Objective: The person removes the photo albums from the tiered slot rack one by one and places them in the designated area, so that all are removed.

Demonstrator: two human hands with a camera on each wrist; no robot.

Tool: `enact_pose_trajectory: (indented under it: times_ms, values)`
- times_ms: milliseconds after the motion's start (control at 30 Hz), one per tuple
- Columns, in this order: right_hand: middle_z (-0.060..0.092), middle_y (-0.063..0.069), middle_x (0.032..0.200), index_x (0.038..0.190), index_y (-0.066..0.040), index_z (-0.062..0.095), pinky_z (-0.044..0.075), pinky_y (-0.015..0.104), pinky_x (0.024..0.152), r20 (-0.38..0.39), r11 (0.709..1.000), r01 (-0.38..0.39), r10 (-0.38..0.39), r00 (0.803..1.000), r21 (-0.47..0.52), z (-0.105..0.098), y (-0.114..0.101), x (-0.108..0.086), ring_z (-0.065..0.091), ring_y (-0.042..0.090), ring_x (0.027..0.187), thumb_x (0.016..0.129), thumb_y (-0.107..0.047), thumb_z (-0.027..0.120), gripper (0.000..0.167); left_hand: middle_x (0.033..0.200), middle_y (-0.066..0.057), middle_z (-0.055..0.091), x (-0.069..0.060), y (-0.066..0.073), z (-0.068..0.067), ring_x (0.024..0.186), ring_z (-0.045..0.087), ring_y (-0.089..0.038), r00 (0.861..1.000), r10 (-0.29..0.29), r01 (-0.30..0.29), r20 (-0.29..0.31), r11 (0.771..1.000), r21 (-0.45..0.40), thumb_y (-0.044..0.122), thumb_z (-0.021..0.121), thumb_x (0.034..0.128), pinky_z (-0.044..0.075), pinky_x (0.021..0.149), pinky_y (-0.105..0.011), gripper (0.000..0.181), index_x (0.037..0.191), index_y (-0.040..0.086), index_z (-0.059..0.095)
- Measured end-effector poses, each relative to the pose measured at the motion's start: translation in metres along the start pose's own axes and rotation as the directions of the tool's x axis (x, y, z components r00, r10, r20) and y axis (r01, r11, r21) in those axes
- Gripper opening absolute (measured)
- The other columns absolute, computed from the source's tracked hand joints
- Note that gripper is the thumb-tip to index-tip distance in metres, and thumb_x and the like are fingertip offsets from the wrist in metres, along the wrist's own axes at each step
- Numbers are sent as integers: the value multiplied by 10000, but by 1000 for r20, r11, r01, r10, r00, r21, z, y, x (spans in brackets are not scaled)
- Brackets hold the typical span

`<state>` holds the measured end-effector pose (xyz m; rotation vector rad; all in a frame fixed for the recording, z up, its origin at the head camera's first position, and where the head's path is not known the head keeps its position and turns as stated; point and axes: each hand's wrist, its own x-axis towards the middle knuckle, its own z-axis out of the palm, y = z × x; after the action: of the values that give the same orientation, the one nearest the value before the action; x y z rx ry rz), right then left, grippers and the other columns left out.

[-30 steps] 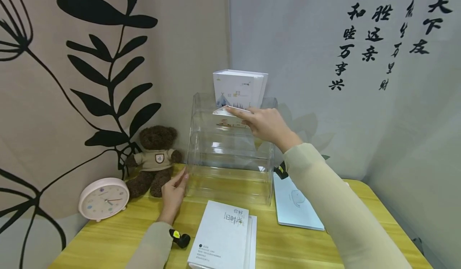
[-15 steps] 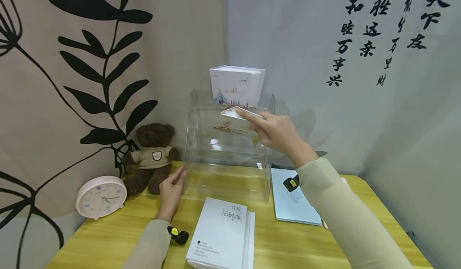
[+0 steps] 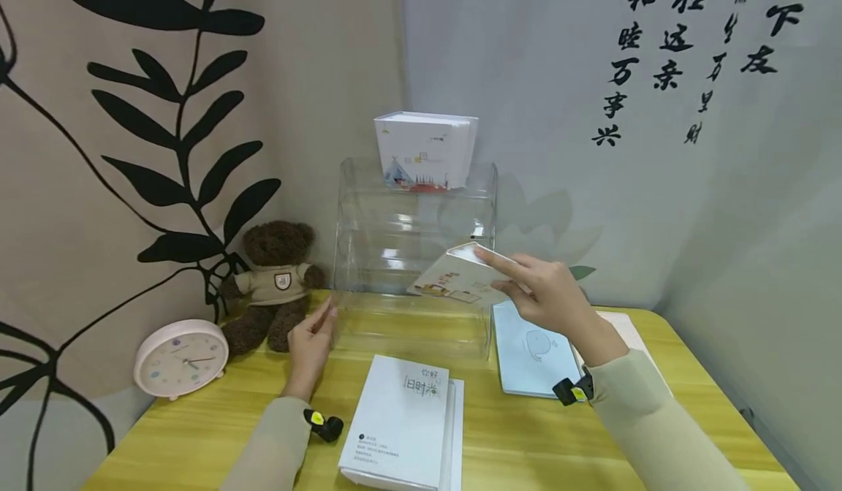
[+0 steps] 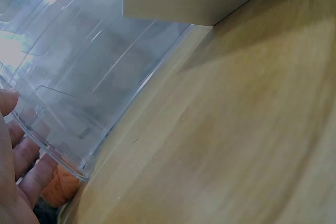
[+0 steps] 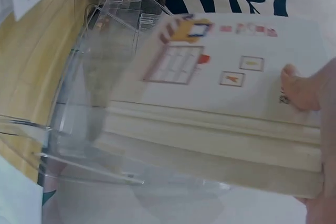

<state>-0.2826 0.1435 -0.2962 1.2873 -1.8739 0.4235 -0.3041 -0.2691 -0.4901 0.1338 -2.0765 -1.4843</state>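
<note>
My right hand [image 3: 555, 297] holds a white illustrated book [image 3: 457, 278], tilted, in front of the right side of a clear plastic tiered rack [image 3: 368, 264]. In the right wrist view the thumb lies on the cover of this book [image 5: 247, 87], with its thick page edges showing. My left hand [image 3: 309, 345] grips the rack's lower left edge; in the left wrist view the thumb is on the near side of the rack [image 4: 105, 72] and the fingers are behind it. Another white book [image 3: 424, 151] stands upright in the rack's top tier.
White books [image 3: 401, 418] lie stacked on the wooden table [image 3: 177, 447] in front of the rack. A light blue notebook [image 3: 533, 352] lies to the right. A pink clock [image 3: 183, 359] and a brown teddy bear [image 3: 279, 279] stand at the left.
My right hand has brought the book down and to the right, away from the rack's upper tiers. My left hand stays on the rack's edge. The head view has shifted slightly.
</note>
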Motion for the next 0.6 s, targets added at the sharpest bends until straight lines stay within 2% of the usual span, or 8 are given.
enact_pose_trajectory:
  times_ms: [133,267,367,400,467,500,600]
  values:
    - [578,-113,778,1396,-136,629,270,133,470,-9,997,-15,16,1000,71,-3,-4,-25,282,-41,565,801,-21,802,630,1237,-35,707,-1,0,1,976,675,-235,1000,1,-1,-1,1000,-4,467,649,975,505,692,-218,397,1351,341,653]
    - [607,-128,809,1376,-94,640,327,119,518,2,985,-57,57,998,162,-5,-7,-47,353,-20,587,770,15,814,640,1293,-15,677,-1,2,1,1019,675,-231,1000,-11,11,8,1000,-6,444,652,981,501,693,-178,390,1356,338,648]
    - [699,-67,922,1399,-95,619,450,121,592,67,950,-159,146,987,269,-5,-11,-64,581,21,692,793,30,811,647,1280,19,683,-1,2,1,1034,678,-213,1000,-18,18,4,1000,-4,450,661,972,507,722,-189,379,1340,360,656]
    - [723,-31,975,1413,-104,607,491,133,619,104,924,-209,185,977,320,-5,-12,-70,647,48,747,810,36,801,649,1277,28,684,-1,2,1,1043,678,-205,1000,-17,17,1,1000,-2,454,663,970,515,747,-208,376,1334,365,660]
    - [738,54,1095,1438,-107,581,563,199,667,191,848,-313,253,948,428,-4,-14,-80,723,131,874,853,43,767,632,1274,34,684,0,3,0,1073,676,-199,1000,-11,11,-6,1000,0,450,666,968,533,815,-269,370,1329,365,664]
    - [728,99,1154,1450,-101,566,588,254,687,239,799,-360,276,931,482,-3,-15,-85,733,177,929,873,53,744,623,1277,37,682,0,3,0,1112,664,-184,1000,-12,12,-9,1000,4,456,668,965,529,870,-296,371,1325,368,666]
    - [713,162,1176,1458,-74,549,609,356,669,351,644,-479,327,877,596,1,-14,-97,745,226,904,921,55,687,569,1283,26,680,0,3,0,1140,653,-196,1000,-19,19,-4,1000,-6,464,673,959,527,925,-402,378,1324,365,668]
